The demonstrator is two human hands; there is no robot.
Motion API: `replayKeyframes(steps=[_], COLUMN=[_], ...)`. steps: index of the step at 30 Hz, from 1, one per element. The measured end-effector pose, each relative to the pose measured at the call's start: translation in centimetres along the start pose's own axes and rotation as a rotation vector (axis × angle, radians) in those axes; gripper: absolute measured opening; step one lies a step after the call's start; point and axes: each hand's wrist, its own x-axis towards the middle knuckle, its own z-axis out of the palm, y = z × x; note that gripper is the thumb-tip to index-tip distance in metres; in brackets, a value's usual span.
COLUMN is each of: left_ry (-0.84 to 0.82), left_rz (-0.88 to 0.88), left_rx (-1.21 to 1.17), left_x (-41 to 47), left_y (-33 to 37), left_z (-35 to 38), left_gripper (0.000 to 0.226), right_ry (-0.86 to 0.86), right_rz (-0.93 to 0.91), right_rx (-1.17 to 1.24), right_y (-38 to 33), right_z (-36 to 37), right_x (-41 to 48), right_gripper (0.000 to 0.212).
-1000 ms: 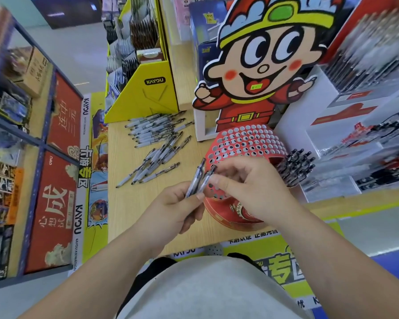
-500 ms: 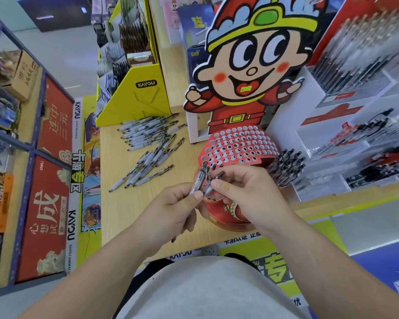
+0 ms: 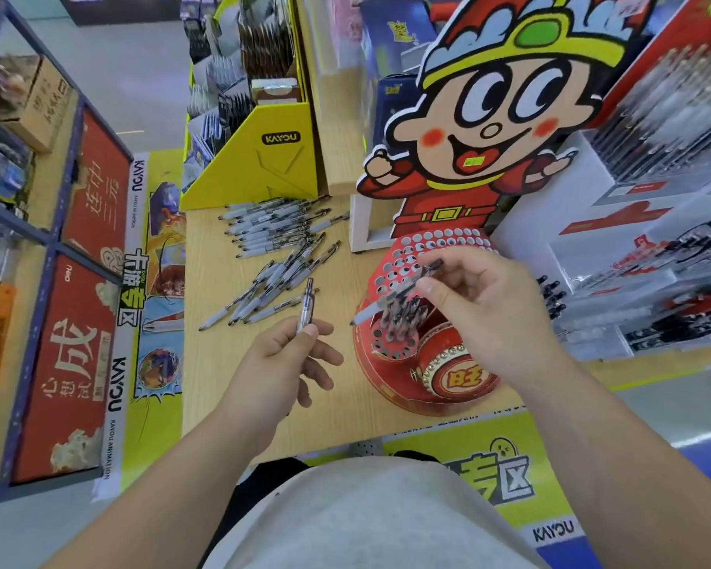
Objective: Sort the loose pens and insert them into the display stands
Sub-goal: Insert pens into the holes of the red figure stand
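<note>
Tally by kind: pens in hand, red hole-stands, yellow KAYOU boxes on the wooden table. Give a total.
Pens in hand: 2 (left-hand pen in the left hand, right-hand pen in the right hand)
Red hole-stand: 1
Yellow KAYOU box: 1
Total: 4

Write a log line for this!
left hand: holds one pen; right hand: pinches another pen over red stand; loose pens: on table
</note>
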Motion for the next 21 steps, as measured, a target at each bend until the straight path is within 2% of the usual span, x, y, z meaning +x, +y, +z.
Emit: replayKeyframes(steps=[3, 8, 13, 18, 21], left_ry=[0.039, 0.063, 0.059, 0.04, 0.028], left_rz=[-0.008, -0.018, -0.025, -0.019, -0.015], left_rx=[-0.023, -0.04, -0.052, -0.063, -0.07], left_x=[-0.1, -0.2, -0.3, -0.4, -0.6], left_y=[-0.5, -1.2, -1.8, -1.8, -1.8], left_z=[-0.3, -0.9, -1.2, -0.9, -0.9], left_gripper=[0.025, 0.026, 0.026, 0.026, 0.026], right_ry=[-0.02, -0.14, -0.131, -0.198, -0.168], right_rz=[-0.108, -0.153, -0.179, -0.204, -0.217], right_rx=[-0.238, -0.41, -0.505, -0.604, -0.642], right_y=[0.6, 3.0, 3.4, 3.5, 4.1], right_z=[0.8, 2.6, 3.1, 3.2, 3.9], right_x=[0.3, 0.2, 0.3, 0.5, 0.0], right_gripper=[0.021, 0.022, 0.021, 0.021, 0.019])
